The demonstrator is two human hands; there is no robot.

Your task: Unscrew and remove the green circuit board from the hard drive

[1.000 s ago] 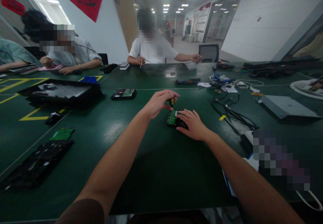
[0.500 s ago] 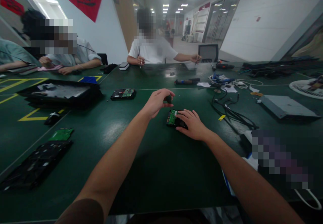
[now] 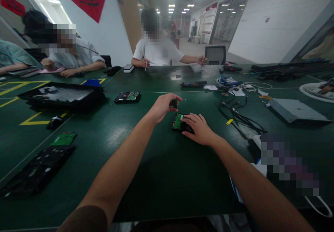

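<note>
Right hand (image 3: 199,130), fingers spread, rests on the hard drive (image 3: 178,122); left hand (image 3: 165,107), curled, sits far-left of it, grip undeterminable.

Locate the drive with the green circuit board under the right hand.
In the head view, the drive lies on the green table slightly right of centre, partly under the right hand, with the left hand up-left of it.

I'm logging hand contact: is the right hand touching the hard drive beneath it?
Touching: in the head view, the right hand rests spread across the hard drive, covering one end.
</note>
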